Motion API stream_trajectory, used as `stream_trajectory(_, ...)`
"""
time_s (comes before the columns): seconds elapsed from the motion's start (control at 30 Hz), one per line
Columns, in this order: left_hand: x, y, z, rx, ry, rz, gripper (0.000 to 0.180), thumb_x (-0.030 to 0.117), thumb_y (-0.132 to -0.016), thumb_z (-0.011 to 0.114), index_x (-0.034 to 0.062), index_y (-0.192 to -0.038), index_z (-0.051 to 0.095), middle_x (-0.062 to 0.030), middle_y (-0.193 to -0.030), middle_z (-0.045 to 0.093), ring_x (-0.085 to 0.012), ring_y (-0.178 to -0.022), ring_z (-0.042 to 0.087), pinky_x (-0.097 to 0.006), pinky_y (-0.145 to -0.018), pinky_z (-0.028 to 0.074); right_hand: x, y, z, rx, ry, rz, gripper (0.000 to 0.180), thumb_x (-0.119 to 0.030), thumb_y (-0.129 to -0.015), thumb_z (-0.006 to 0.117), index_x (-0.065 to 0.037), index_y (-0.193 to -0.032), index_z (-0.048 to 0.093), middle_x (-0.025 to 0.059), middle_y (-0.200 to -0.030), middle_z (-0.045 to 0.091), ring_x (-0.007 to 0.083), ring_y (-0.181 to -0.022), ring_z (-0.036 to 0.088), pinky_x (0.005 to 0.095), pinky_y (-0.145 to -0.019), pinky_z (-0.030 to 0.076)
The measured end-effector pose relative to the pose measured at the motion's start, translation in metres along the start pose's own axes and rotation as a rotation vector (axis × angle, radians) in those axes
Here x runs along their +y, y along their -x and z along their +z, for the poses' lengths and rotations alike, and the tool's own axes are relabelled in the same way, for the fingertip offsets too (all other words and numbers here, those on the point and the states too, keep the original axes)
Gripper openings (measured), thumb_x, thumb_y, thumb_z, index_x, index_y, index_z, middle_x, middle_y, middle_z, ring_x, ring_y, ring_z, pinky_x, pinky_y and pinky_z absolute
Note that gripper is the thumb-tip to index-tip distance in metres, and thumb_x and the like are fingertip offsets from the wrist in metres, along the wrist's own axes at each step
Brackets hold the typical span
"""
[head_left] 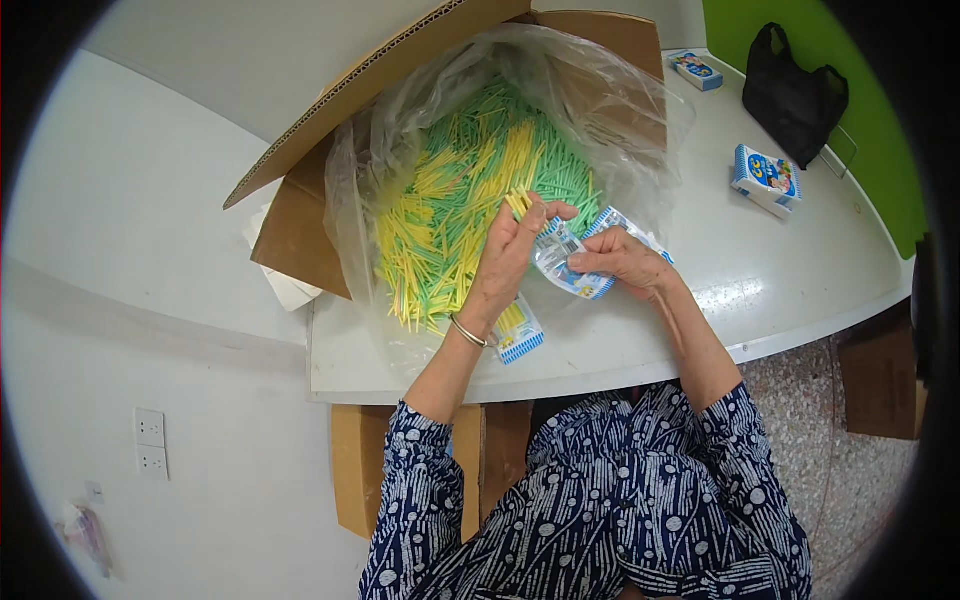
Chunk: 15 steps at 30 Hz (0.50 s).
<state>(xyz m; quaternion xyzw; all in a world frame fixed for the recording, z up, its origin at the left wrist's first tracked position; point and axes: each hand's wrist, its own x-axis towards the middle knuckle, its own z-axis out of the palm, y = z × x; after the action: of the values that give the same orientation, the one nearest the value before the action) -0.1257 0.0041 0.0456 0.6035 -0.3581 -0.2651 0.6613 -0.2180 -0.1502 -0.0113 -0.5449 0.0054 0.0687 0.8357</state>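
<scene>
My left hand is closed round a small bunch of thin yellow straw-like sticks, their ends poking out above the fingers. In my right hand, pinched between thumb and fingers, is a small blue-and-white plastic packet; its upper edge touches the left fingers. Another packet lies partly hidden behind the right hand. Below my left wrist a packet with yellow sticks in it rests on the table. Just beyond the hands spreads a big heap of yellow and green sticks.
Clear plastic lining surrounds the heap inside an open cardboard carton. To the right on the white table stand a blue-and-white box, a similar pack and a black bag. Cardboard boxes sit below the table.
</scene>
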Motion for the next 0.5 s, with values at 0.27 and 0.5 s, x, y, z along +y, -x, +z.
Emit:
stream_trajectory(0.27, -0.009, 0.005, -0.021, -0.127, -0.242, 0.05, 0.034, 0.032, -0.097, 0.044, 0.0055, -0.117, 0.046, -0.0126, -0.119, 0.056, -0.0152, -0.105, 0.054, -0.03, -0.09, 0.044, 0.003, -0.003, 0.0, 0.038, 0.046, -0.048, 0.019, -0.014, -0.083, 0.068, 0.002, -0.092, 0.068, 0.0033, -0.082, 0.068, 0.006, -0.071, 0.06, 0.021, -0.066, 0.048)
stream_trajectory(0.5, 0.005, 0.007, -0.029, -0.199, -0.781, 0.062, 0.063, 0.042, -0.085, 0.059, 0.0019, -0.129, 0.039, -0.0198, -0.125, 0.05, -0.0343, -0.119, 0.047, -0.038, -0.098, 0.037, 0.006, -0.007, 0.002, 0.06, 0.061, -0.082, 0.023, -0.021, -0.084, 0.067, -0.001, -0.092, 0.068, -0.0022, -0.076, 0.064, 0.0019, -0.068, 0.053, 0.0185, -0.06, 0.04)
